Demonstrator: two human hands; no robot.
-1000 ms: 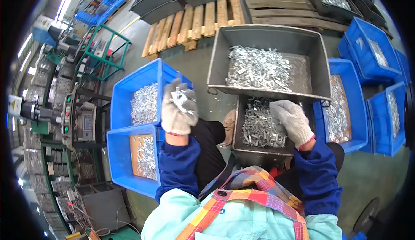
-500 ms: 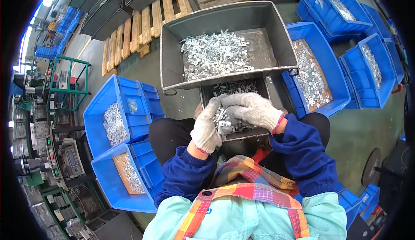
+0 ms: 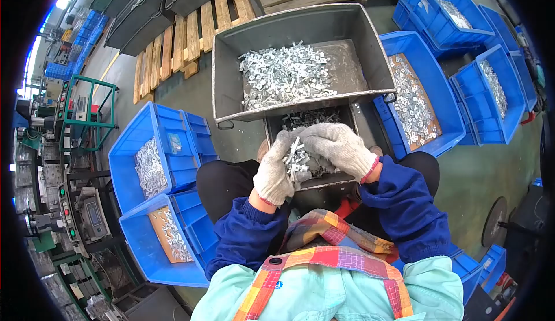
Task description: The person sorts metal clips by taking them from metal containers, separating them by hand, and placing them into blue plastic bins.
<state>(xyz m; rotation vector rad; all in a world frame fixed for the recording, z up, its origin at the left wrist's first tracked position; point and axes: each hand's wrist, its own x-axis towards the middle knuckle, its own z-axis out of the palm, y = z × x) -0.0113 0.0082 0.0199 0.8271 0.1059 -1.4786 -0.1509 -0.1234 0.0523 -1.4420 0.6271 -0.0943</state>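
My left hand [image 3: 274, 172], in a pale knit glove, is curled around a small heap of shiny metal parts [image 3: 298, 160]. From the right, my right hand [image 3: 340, 149], gloved the same way, is bent over those parts, its fingertips near the left hand's. What the right fingertips pinch, if anything, is hidden. Both hands are above a lower dark metal bin [image 3: 354, 125] that holds more parts. Just beyond it stands a larger grey metal bin [image 3: 378, 61] with a pile of light metal pieces [image 3: 286, 73].
Blue bins with metal parts stand at the left [image 3: 134, 116] and at the right [image 3: 445, 98]. A wooden pallet [image 3: 178, 42] lies at the back left. Machines on a green frame [image 3: 87, 208] line the far left.
Since a second ago my left hand has come from the left blue bins to the lower bin, meeting my right hand. The view has turned. In the last half second the hands have barely shifted.
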